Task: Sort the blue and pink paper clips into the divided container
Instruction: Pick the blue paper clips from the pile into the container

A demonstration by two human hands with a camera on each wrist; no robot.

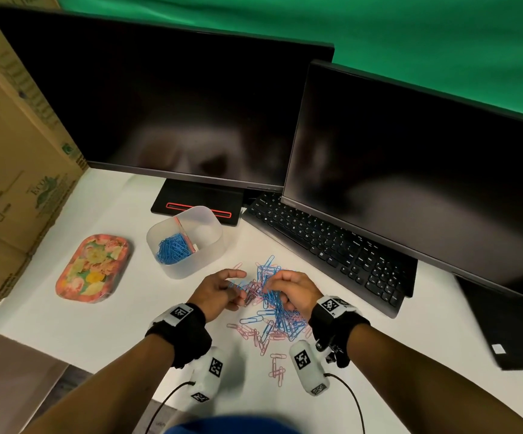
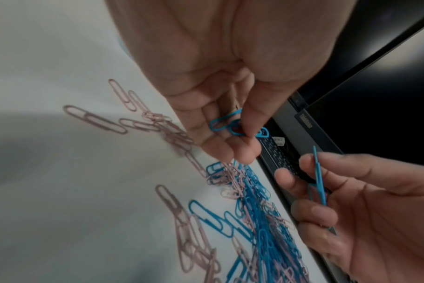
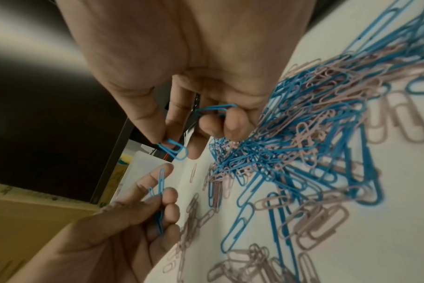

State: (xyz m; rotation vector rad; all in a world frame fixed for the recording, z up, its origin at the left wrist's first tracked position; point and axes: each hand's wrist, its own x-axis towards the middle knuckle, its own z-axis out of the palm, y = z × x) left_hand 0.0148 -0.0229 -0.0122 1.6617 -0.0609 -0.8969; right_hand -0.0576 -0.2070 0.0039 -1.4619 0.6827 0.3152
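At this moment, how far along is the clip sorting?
Partly done. Blue clips fill one side of the container; the other side looks empty. Left hand and right hand each pinch blue clips. A mixed pile remains on the desk.

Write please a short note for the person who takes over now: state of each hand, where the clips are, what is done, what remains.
Left hand pinches blue clips; right hand also pinches blue clips.
Mixed pile of blue and pink clips lies on the table in front of the divided container.
Done: blue clips in the container's left compartment; the right one looks empty.
Left: the remaining blue clips and all the pink ones.
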